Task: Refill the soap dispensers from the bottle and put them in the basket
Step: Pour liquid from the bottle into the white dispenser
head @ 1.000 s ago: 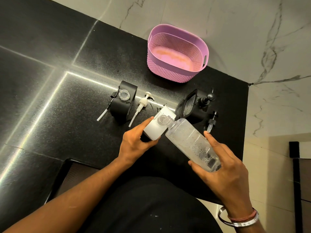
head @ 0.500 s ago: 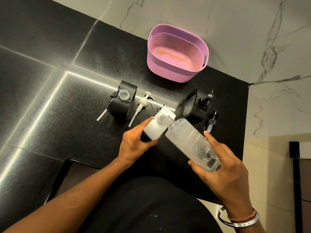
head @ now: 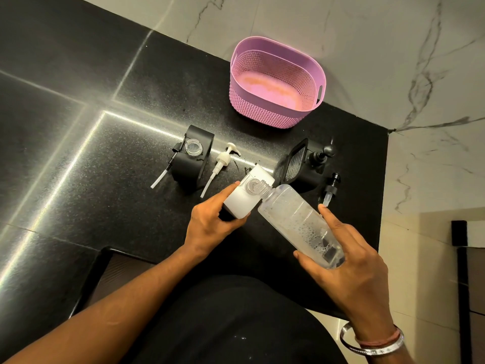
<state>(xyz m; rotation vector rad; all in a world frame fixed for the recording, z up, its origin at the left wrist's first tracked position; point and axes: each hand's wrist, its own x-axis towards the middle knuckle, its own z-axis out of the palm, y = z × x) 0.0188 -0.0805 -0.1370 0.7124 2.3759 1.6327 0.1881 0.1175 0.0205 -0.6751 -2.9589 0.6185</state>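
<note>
Clear bottle point(head: 296, 219) gripped in right hand point(head: 351, 261), white dispenser point(head: 245, 197) gripped in left hand point(head: 207, 227)

Black speckled countertop point(head: 78, 158), white marble wall point(head: 393, 48) behind.

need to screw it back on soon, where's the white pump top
In the head view the white pump lies on the black counter, between the open black dispenser and the white dispenser.
</note>
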